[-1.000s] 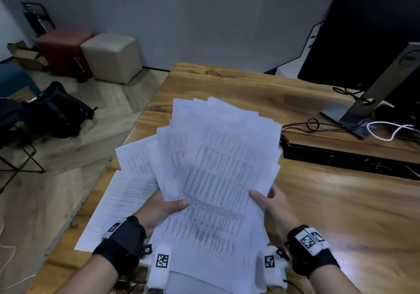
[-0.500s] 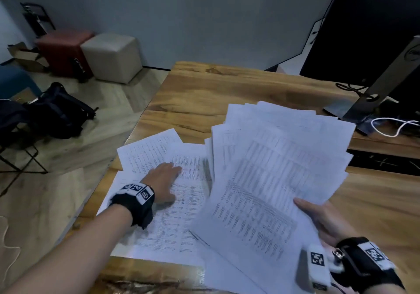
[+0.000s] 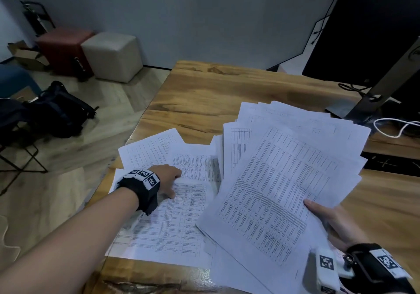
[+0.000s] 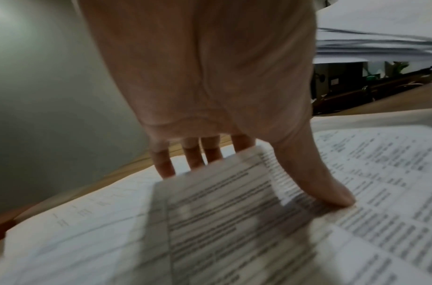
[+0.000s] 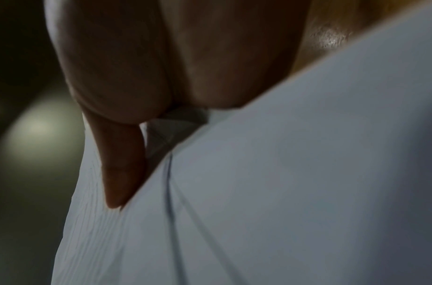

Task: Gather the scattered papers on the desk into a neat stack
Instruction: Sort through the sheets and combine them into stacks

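My right hand grips a fanned bundle of printed papers by its near right corner, thumb on top, and holds it over the desk's right half. In the right wrist view the hand clamps the bundle's white edge. Several loose sheets lie overlapping near the desk's left edge. My left hand is arched over them. In the left wrist view the thumb presses on a sheet whose raised, blurred edge hides the fingertips.
A monitor on a grey stand is at the back right, with a white cable and a black slot in the desk. Past the desk's left edge lie a black bag and cube stools.
My left hand let go of the bundle and went down onto the loose sheets at the left. The right hand alone carried the bundle to the right and tipped it flatter.
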The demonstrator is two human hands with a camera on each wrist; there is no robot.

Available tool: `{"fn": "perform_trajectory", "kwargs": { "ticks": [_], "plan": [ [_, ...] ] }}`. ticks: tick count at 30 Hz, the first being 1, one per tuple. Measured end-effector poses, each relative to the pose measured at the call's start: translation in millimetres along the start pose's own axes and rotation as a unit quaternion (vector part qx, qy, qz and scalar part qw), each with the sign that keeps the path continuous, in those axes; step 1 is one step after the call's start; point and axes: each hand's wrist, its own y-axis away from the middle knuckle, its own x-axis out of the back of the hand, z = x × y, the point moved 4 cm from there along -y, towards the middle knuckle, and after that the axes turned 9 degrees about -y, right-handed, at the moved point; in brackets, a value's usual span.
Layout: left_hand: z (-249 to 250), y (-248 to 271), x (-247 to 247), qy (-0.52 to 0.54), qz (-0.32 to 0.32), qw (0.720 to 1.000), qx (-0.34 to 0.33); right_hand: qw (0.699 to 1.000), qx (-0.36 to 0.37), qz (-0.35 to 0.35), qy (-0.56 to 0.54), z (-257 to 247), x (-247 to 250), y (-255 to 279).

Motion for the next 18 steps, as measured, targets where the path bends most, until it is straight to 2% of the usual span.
{"fn": "perform_trajectory", "kwargs": {
  "ticks": [3,5,6,8,10,13,14,15,17,18],
  "plan": [
    [-12.3,16.8,15.3,0.090,-0.012,0.996,-0.022,1.000,0.006,0.005,-0.001,-5.2,8.9,0.5],
    [-31.7,33.5,21.8,0.201,-0.025,0.979,-0.014,1.000,0.011,0.007,0.000,-10.6,13.9,2.4],
    [-41.3,43.1,23.0,0.283,-0.026,0.959,-0.004,1.000,0.012,0.013,-0.006,-13.2,16.8,2.9],
    [-54.8,54.4,20.0,0.444,0.002,0.896,0.019,0.999,0.015,0.016,-0.025,-18.4,19.6,4.5],
    [-54.1,57.9,14.2,0.515,0.056,0.852,0.072,0.999,0.021,0.015,-0.033,-22.8,20.3,5.3],
    [-31.6,48.9,-4.1,0.567,0.129,0.799,0.154,0.999,0.028,0.005,-0.039,-24.5,17.8,4.9],
    [-21.1,43.3,-10.0,0.559,0.134,0.799,0.179,0.999,0.030,0.005,-0.039,-23.8,18.4,3.9],
    [-12.5,35.5,-16.1,0.524,0.132,0.814,0.211,0.999,0.030,0.003,-0.041,-22.2,18.1,3.1],
    [6.5,24.8,-22.4,0.399,0.105,0.866,0.283,0.999,0.023,0.010,-0.036,-18.2,17.4,2.3],
    [15.7,22.1,-22.5,0.354,0.092,0.877,0.313,0.999,0.020,0.011,-0.032,-16.6,17.6,1.9]
  ]
}}
